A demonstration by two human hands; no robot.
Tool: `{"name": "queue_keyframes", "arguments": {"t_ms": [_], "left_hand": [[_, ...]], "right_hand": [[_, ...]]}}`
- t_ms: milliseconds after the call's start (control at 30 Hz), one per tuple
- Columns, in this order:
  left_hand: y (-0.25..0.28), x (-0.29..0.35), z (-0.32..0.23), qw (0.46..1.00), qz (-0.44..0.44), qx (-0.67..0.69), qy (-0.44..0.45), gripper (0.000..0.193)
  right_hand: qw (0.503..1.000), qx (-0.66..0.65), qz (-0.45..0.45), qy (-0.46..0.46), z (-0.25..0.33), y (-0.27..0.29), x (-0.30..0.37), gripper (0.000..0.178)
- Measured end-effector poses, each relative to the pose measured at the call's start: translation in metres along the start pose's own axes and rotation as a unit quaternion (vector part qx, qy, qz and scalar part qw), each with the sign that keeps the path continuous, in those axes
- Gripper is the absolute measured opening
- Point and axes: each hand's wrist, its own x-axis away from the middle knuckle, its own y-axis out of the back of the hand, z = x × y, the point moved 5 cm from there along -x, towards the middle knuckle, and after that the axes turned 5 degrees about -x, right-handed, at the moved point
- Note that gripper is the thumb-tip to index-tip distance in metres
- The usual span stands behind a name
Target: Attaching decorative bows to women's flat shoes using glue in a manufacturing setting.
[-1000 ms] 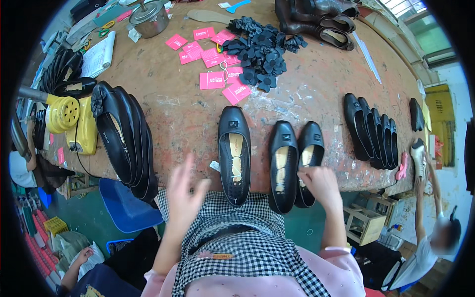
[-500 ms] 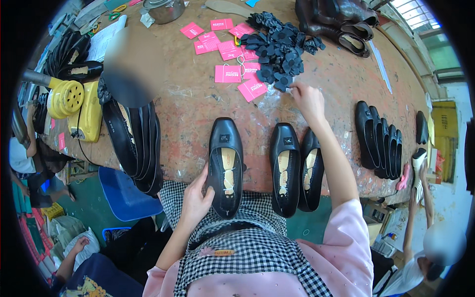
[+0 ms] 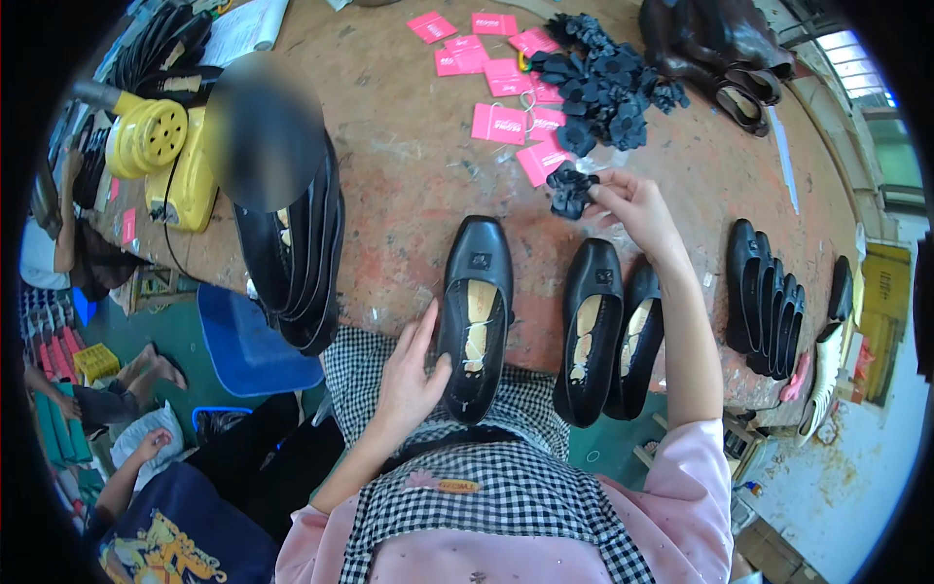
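Observation:
A black leather flower ornament (image 3: 567, 192) is pinched between the thumb and fingers of my right hand (image 3: 637, 212), just short of the flower pile. My left hand (image 3: 411, 382) lies with outstretched fingers and thumb along the left side of a black square-toed pump (image 3: 480, 246), touching it without wrapping round it. That shoe stands at the table's near edge, toe away from me, with a small square patch on its vamp. To its right are two more black pumps (image 3: 592, 258), side by side, heels toward me. The loose black flowers (image 3: 613, 88) form a heap farther back.
Pink tags (image 3: 498, 124) are scattered left of the flowers. Nested black shoes (image 3: 292, 273) stand at left beside a yellow machine (image 3: 180, 175); another row (image 3: 747, 282) stands at right. Brown shoes (image 3: 720, 49) sit at the far right. A blue bin (image 3: 248, 341) is below the table.
My right hand has drawn one flower away from the pile, toward me. My left hand's fingers have straightened along the shoe. The view has shifted slightly.

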Motion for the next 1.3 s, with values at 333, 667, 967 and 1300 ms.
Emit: {"name": "queue_keyframes", "arguments": {"t_ms": [333,667,967,1300], "left_hand": [[-0.054,-0.01,-0.02,0.713,0.14,0.671,0.147,0.056],[-0.094,-0.051,-0.006,0.553,-0.062,0.808,0.193,0.038],[-0.087,-0.081,-0.006,0.562,-0.061,0.803,0.188,0.045],[-0.09,-0.08,-0.004,0.545,-0.058,0.809,0.213,0.054]], "right_hand": [[0.784,0.564,-0.099,0.239,0.015,-0.04,0.023,0.021],[0.818,0.475,0.02,0.323,0.006,-0.057,0.019,0.015],[0.808,0.49,0.01,0.327,0.019,-0.063,0.024,0.01],[0.853,0.402,-0.049,0.331,0.031,-0.129,0.063,0.01]]}}
